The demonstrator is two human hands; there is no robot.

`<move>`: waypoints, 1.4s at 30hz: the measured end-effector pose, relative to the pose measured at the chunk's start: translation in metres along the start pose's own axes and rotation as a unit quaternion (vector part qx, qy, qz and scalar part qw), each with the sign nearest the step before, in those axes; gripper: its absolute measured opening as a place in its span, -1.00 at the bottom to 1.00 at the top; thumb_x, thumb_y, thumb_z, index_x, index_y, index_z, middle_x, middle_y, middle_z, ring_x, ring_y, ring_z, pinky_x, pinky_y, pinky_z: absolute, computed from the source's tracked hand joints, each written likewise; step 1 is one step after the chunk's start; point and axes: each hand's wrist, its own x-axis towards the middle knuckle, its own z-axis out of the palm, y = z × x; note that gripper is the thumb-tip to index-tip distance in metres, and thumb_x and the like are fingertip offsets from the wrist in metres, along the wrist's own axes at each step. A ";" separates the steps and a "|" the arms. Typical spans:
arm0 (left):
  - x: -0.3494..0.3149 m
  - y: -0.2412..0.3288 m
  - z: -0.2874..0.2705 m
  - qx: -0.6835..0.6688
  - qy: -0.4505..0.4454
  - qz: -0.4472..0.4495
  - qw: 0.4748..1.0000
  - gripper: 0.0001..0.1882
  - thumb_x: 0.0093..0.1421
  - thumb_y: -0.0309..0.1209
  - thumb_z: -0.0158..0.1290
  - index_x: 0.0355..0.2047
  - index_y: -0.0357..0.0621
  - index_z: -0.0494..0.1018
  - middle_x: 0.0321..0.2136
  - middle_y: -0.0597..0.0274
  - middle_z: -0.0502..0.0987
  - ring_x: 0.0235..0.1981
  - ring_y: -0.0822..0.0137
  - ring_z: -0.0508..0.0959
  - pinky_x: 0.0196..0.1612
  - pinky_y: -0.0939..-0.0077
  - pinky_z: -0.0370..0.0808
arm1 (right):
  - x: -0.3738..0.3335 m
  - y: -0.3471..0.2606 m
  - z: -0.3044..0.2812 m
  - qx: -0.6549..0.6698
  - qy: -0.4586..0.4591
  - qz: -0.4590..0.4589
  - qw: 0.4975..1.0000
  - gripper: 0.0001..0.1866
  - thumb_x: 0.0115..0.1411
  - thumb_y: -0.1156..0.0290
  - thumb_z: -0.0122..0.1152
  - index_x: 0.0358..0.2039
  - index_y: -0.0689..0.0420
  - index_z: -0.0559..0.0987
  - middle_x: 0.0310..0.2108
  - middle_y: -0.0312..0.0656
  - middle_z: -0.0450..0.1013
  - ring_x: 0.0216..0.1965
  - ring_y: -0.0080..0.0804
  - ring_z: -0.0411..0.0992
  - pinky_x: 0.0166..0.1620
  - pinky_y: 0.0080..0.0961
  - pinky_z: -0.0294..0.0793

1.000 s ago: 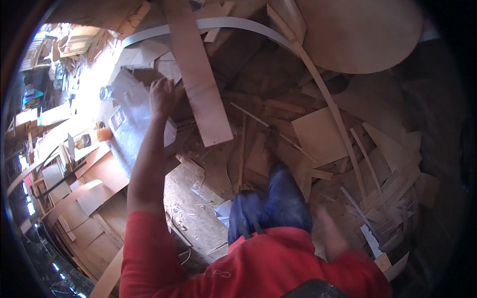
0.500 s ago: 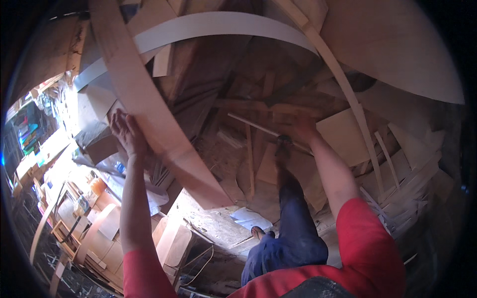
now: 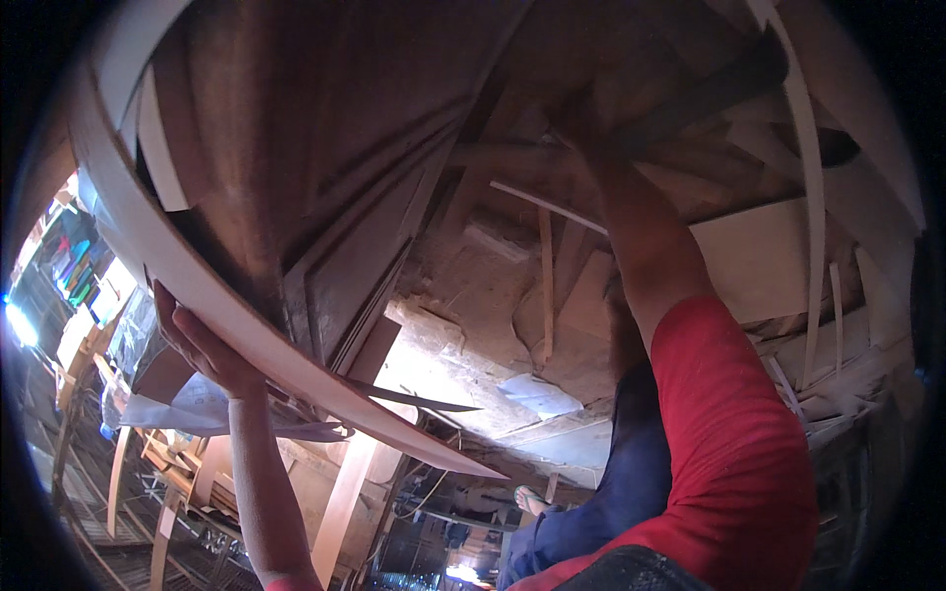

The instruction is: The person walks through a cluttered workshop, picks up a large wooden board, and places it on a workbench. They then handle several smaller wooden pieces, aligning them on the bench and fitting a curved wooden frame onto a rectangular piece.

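Observation:
A long, curved plank of pale wood point(image 3: 236, 315) sweeps down from the upper left to a pointed end near the middle. My left hand point(image 3: 204, 347) rests against its outer edge, fingers stretched out along the wood. My right arm reaches up and away into shadow, where my right hand point(image 3: 576, 116) is dark and blurred near the wooden pieces at the back. Its fingers cannot be made out. A thin pale stick point(image 3: 547, 205) ends beside my right forearm.
A large dark wooden panel point(image 3: 345, 128) with grooves stands behind the plank. At the right are a square board point(image 3: 754, 258) and a bent strip point(image 3: 810, 177). Wood scraps and a pale sheet point(image 3: 540, 394) lie on the floor. Stacked wooden parts point(image 3: 202, 473) fill the lower left.
The plank has swung left and lower, now seen more along its edge. My left hand has moved down and left with it. My right hand has reached farther up and away.

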 end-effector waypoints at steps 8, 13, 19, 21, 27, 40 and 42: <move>-0.007 -0.005 -0.003 0.004 -0.011 -0.020 1.000 -0.36 0.51 -0.03 -0.45 0.35 -0.25 0.19 0.31 -0.09 0.25 0.34 0.03 0.26 0.36 0.07 0.19 | -0.018 -0.024 -0.021 0.139 -0.036 0.034 0.989 -0.20 0.20 -0.24 0.15 0.28 0.08 0.41 0.27 0.11 0.32 0.34 0.10 0.20 0.40 -0.05 0.13; -0.008 -0.005 -0.005 0.009 -0.006 -0.023 1.000 -0.36 0.51 -0.05 -0.45 0.34 -0.29 0.20 0.31 -0.11 0.26 0.34 0.00 0.26 0.36 0.08 0.18 | -0.046 -0.037 -0.021 0.172 -0.062 -0.007 0.983 -0.21 0.17 -0.21 0.19 0.26 0.07 0.42 0.23 0.10 0.35 0.30 0.10 0.25 0.35 -0.06 0.19; -0.003 -0.003 0.003 -0.009 -0.001 -0.009 1.000 -0.37 0.51 -0.08 -0.43 0.33 -0.32 0.21 0.30 -0.15 0.27 0.33 -0.02 0.28 0.36 0.08 0.18 | -0.035 -0.028 -0.009 0.155 -0.137 0.033 0.978 -0.23 0.14 -0.18 0.24 0.23 0.06 0.44 0.18 0.09 0.39 0.24 0.10 0.31 0.30 -0.06 0.27; -0.003 -0.005 0.001 0.000 -0.003 -0.015 1.000 -0.38 0.51 -0.09 -0.43 0.32 -0.33 0.22 0.29 -0.15 0.28 0.32 -0.03 0.29 0.35 0.08 0.18 | -0.042 -0.029 -0.007 0.151 -0.150 0.043 0.976 -0.24 0.14 -0.17 0.26 0.23 0.06 0.44 0.17 0.09 0.40 0.22 0.10 0.33 0.28 -0.06 0.29; -0.005 -0.004 0.001 0.018 0.020 0.004 1.000 -0.39 0.51 -0.10 -0.42 0.29 -0.35 0.26 0.26 -0.15 0.31 0.31 -0.02 0.30 0.35 0.10 0.19 | -0.098 -0.041 -0.027 0.078 -0.041 -0.028 0.996 -0.26 0.08 -0.11 0.35 0.18 0.05 0.47 0.10 0.05 0.44 0.13 0.09 0.39 0.20 -0.04 0.38; 0.007 -0.023 -0.006 0.137 -0.019 0.182 0.974 -0.49 0.53 -0.19 -0.37 0.36 -0.21 0.13 0.22 -0.19 0.34 0.23 -0.10 0.38 0.31 0.06 0.26 | -0.106 -0.010 0.079 -0.051 0.012 -0.179 0.982 -0.53 0.16 0.20 0.25 0.10 0.00 0.54 -0.04 -0.06 0.50 0.05 0.00 0.44 0.07 -0.01 0.45; 0.001 -0.032 -0.013 0.196 -0.021 0.267 0.943 -0.50 0.53 -0.24 -0.33 0.38 -0.16 0.05 0.21 -0.22 0.34 0.20 -0.15 0.40 0.28 0.01 0.29 | -0.137 -0.026 0.073 -0.027 -0.048 -0.169 0.984 -0.55 0.17 0.22 0.23 0.09 0.01 0.54 -0.04 -0.06 0.50 0.04 0.00 0.45 0.07 -0.02 0.45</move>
